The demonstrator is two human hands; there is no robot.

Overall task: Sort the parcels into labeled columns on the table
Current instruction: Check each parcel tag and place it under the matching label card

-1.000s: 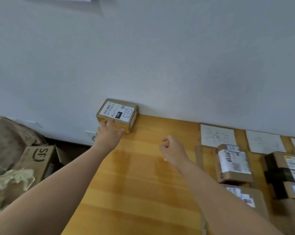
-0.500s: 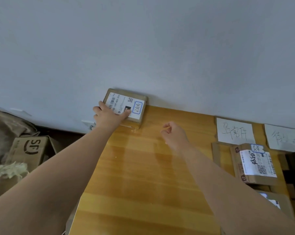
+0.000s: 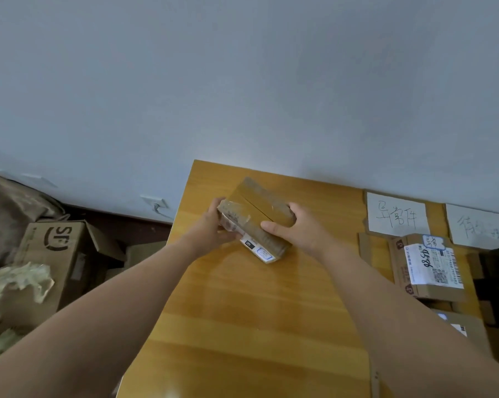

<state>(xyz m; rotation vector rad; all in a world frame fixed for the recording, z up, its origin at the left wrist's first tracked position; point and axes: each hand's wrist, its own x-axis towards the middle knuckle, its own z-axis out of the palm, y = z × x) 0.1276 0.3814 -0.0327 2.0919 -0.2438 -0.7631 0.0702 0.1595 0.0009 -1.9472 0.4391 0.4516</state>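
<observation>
— Where is the parcel (image 3: 255, 218)?
— Above the far left part of the desk (image 3: 242, 326), held in both hands and tilted, its taped brown underside up and the white shipping label facing down toward the person. The left hand (image 3: 214, 229) grips its left end, fingers (image 3: 216, 203) curled around the far edge. The right hand (image 3: 303, 229) clasps the right end, thumb lying across the top.
— How many other parcels does the view show?
— At the desk's right side, one labelled box (image 3: 427, 265) is plain, with a second box (image 3: 460, 328) nearer the person; further boxes at the right edge are too cropped to count. Two paper signs (image 3: 396, 214) with handwritten characters lie by the wall (image 3: 242, 81).
— And the room?
— The desk is orange wood, pushed against a pale grey wall. On the floor to the left stands one open carton (image 3: 56, 254) marked SF, with crumpled packing paper (image 3: 15, 282) beside it.
</observation>
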